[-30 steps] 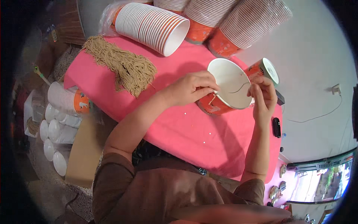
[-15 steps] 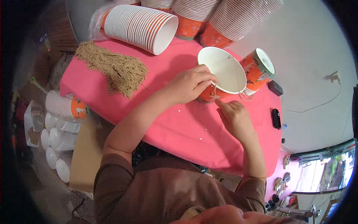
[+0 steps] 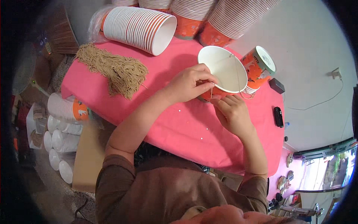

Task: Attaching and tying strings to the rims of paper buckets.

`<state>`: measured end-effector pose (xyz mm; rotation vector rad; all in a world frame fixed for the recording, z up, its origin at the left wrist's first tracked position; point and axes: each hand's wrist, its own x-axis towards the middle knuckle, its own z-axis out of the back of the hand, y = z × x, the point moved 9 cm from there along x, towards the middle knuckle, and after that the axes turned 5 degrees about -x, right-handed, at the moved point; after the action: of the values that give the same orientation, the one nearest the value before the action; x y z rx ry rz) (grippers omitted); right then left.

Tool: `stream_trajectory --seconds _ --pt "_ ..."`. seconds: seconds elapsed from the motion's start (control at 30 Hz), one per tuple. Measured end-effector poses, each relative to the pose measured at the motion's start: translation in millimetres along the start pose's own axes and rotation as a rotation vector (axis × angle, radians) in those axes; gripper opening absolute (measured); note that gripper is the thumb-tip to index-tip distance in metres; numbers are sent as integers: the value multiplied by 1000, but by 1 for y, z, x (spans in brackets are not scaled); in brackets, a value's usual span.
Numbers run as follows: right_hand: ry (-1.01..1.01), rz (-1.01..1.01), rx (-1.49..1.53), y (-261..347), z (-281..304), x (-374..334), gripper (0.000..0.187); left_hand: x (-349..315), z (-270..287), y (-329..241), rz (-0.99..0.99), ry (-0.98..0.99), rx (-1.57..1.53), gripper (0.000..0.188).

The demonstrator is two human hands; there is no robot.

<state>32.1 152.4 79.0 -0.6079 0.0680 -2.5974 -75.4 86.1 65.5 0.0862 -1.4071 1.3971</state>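
A white-lined paper bucket (image 3: 220, 63) with an orange printed outside leans on the pink cloth, its mouth tilted toward me. A thin tan string (image 3: 238, 76) runs across the mouth from a hole in the far rim. My left hand (image 3: 192, 84) pinches the string at the near rim, thumb and forefinger together against the bucket's edge. Just below, my right hand (image 3: 232, 112) has its fingertips closed around the short hanging end of that string. Its fingers partly hide the bucket's orange side.
A bundle of tan strings (image 3: 125, 74) lies left on the pink tablecloth (image 3: 171, 138). Behind it is a lying stack of paper buckets (image 3: 138, 30); wrapped stacks stand farther back. An upturned orange bucket (image 3: 255, 69), a black box (image 3: 276, 86) and a black object (image 3: 278, 117) sit at right.
My right hand has moved slightly up and left, from a pointing finger near the string end to a pinch on it. My left hand stays at the rim.
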Motion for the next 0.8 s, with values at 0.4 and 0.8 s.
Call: stream_trajectory --seconds 0.4,0.8 --pt "-113 -83 92 -8 9 -1 24 -20 17 -13 12 -373 18 16" --pt "-79 16 25 8 -6 2 19 -57 -50 47 898 -235 -994 13"
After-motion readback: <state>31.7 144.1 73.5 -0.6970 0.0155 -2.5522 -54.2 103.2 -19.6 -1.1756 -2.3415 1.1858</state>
